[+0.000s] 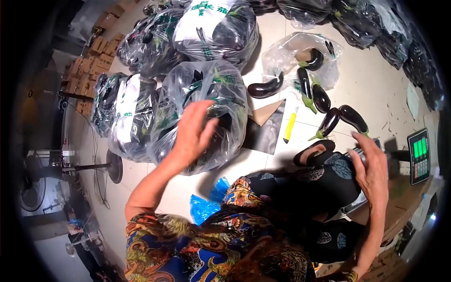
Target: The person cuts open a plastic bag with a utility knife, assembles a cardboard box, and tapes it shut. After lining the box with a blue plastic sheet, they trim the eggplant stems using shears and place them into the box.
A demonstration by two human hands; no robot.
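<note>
My left hand (193, 129) is over a big clear plastic bag (183, 84) filled with dark eggplants, its fingers apart; whether it touches the plastic is unclear. Off to the right, my right hand (372, 164) is raised beside my knee with fingers spread and nothing in it. Between the hands, a yellow cutter (290, 126) lies on the floor next to a dark sheet with a brown flap (265, 134). Loose eggplants (321, 98) lie beyond it, one of them (265, 88) near an opened clear bag (282, 51) that has another eggplant in it.
More filled bags (152, 42) stand at the upper left, others (354, 23) along the upper right. A scale display (418, 156) is at the right. Blue plastic (204, 207) lies by my body. A fan (115, 167) and cardboard boxes (87, 70) are at the left.
</note>
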